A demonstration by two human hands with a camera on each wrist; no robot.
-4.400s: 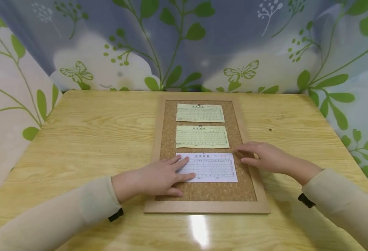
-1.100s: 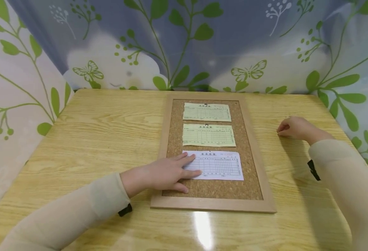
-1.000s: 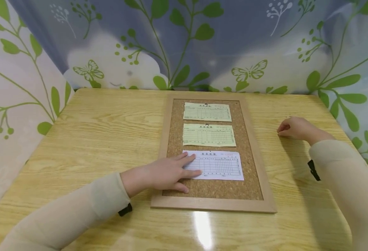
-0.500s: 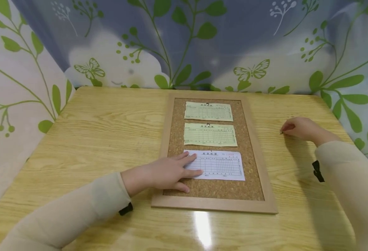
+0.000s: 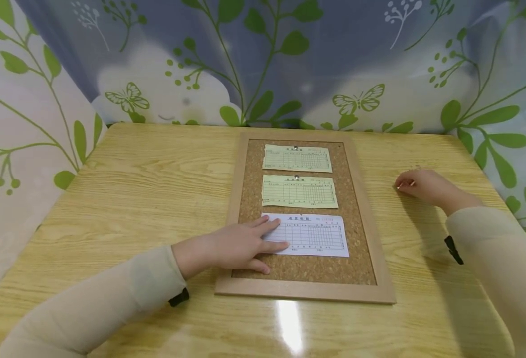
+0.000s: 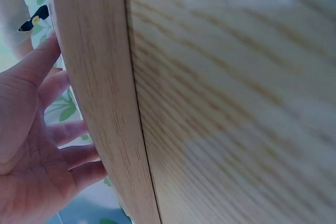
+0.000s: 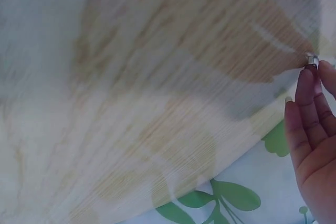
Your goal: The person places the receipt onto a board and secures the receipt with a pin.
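My left hand (image 5: 240, 248) rests with spread fingers on the left part of a white printed receipt slip (image 5: 316, 238), low on a framed cork board (image 5: 305, 272). A small dark mark shows at the slip's top edge. Out to the right of the board, just over the table, my right hand (image 5: 433, 188) pinches a small silvery push pin (image 7: 312, 60) between thumb and fingertip, clearest in the right wrist view. The left wrist view shows the left palm (image 6: 31, 145) beside the wooden frame (image 6: 100, 87); its fingertips are partly hidden behind the frame.
Two yellow slips, an upper one (image 5: 296, 159) and a middle one (image 5: 298, 193), are each fixed to the cork by a metal pin at the top. The wooden table (image 5: 168, 174) meets a leaf-patterned wall covering (image 5: 289, 64) at the back and sides.
Over the earlier frames my right hand moved from the board's right edge out to where a small dark thing lay, and it now pinches the push pin. My left hand keeps its place.
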